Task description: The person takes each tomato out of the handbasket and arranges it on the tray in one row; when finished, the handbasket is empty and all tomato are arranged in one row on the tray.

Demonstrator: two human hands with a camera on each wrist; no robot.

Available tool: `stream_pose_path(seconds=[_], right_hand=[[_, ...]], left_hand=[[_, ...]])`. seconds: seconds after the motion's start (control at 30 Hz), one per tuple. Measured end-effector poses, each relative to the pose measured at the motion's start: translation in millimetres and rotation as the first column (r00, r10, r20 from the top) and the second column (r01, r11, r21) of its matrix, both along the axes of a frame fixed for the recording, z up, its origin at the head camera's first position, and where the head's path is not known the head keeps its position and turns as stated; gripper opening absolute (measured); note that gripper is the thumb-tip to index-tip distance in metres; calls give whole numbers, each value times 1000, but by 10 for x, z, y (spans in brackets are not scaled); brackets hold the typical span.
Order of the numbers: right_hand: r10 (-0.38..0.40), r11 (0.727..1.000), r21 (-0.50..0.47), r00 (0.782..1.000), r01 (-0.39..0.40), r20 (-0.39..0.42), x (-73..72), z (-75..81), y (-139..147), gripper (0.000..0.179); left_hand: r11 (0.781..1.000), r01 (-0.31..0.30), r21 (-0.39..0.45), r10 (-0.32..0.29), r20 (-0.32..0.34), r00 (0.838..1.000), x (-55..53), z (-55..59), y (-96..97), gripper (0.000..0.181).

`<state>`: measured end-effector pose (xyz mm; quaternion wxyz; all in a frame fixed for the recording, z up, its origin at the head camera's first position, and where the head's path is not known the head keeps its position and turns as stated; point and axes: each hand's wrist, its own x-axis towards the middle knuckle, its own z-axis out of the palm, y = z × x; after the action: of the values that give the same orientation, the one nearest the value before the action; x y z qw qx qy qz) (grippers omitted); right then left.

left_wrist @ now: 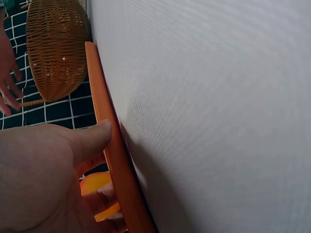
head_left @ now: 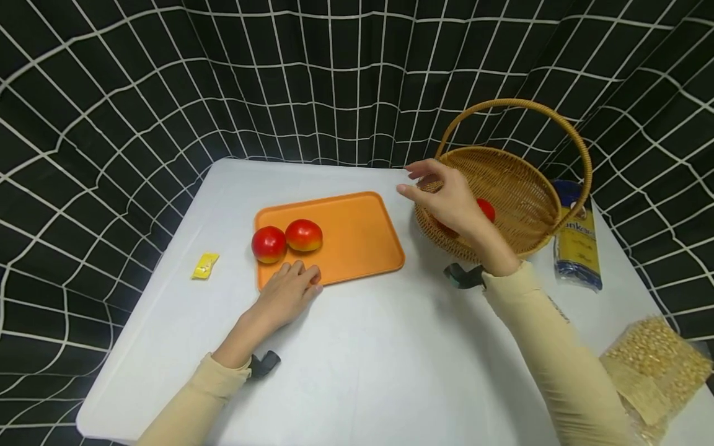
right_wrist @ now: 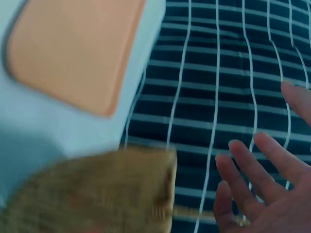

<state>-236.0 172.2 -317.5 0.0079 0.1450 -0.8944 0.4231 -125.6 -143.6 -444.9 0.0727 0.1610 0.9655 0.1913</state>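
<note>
My left hand (head_left: 287,294) grips the near rim of an orange tray (head_left: 357,235), thumb outside and fingers curled over the edge in the left wrist view. Two round red fruits with yellowish undersides, one at the left (head_left: 269,244) and one beside it (head_left: 304,235), sit on the tray's left part. My right hand (head_left: 446,192) hovers over the left side of a wicker basket (head_left: 519,186), holding nothing, its fingers spread in the right wrist view. Inside the basket shows a red fruit (head_left: 486,209), partly hidden behind my right wrist.
A small yellow packet (head_left: 205,266) lies on the white table (head_left: 362,371), left of the tray. Right of the basket is a blue and yellow package (head_left: 577,241). A clear bag of corn kernels (head_left: 658,359) lies at the near right. The basket's tall handle (head_left: 580,148) arches upward.
</note>
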Motion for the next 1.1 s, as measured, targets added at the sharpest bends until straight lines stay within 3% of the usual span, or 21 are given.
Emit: stream_pose_path(seconds=[0.3,0.67,0.9,1.1], right_hand=[[-61,996,64,998,60,15,66,25,622,54],[-26,976,215,970,-28,243,-38,-332,920,79],[-3,974,221,969,-53,247,-88,-415,957,78],[25,945,316,982,-84,188,-160,-501,998,76]], left_hand=[[1000,-1,6,1,-5,1000,18,21,-11,13],[1000,8,20,-7,-4,1000,23,10,-14,12],[1000,10,21,-10,2,1000,14,5,-3,12],[1000,9,24,-9,4,1000,17,14,-2,11]])
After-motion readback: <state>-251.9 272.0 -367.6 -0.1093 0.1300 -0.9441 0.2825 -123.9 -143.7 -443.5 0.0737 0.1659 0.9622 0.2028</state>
